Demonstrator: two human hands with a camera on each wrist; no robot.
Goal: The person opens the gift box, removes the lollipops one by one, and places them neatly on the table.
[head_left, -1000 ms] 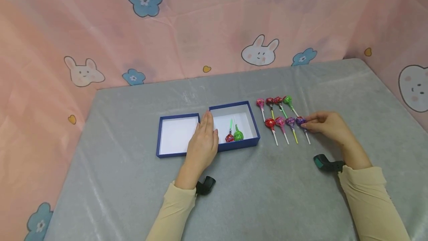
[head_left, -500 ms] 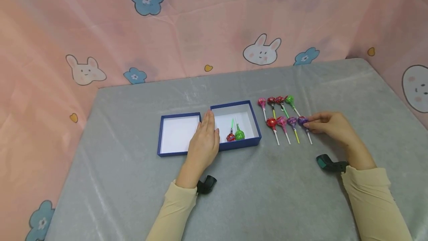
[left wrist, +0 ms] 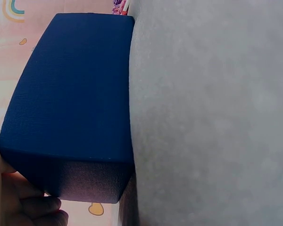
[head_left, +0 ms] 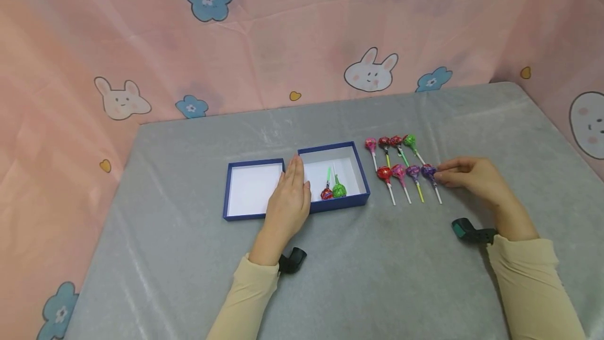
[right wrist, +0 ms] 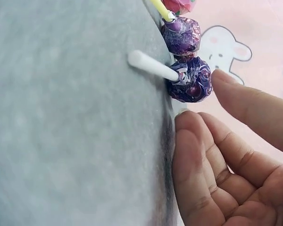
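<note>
My left hand (head_left: 287,203) rests with straight fingers against the left end of a blue box (head_left: 337,203), between it and a shallower blue tray-like piece (head_left: 250,217). In the left wrist view, its fingers (left wrist: 40,207) lie beside the box's end wall. A red lollipop (head_left: 326,193) and a green lollipop (head_left: 339,190) lean inside the box. My right hand (head_left: 472,177) is beside the rightmost purple lollipop (head_left: 429,170). The right wrist view has its thumb and fingers loosely bent around no object, fingertips close to the purple wrapper (right wrist: 193,84).
Two rows of lollipops lie right of the box; a pink lollipop (head_left: 370,144) begins the back row and a red one (head_left: 384,173) the front row. A grey cloth covers the table (head_left: 377,277). A pink printed curtain (head_left: 283,30) hangs behind.
My right hand has drawn slightly right, its fingertips coming off the rightmost purple lollipop, which stays at the end of the front row. My left hand stays at the box.
</note>
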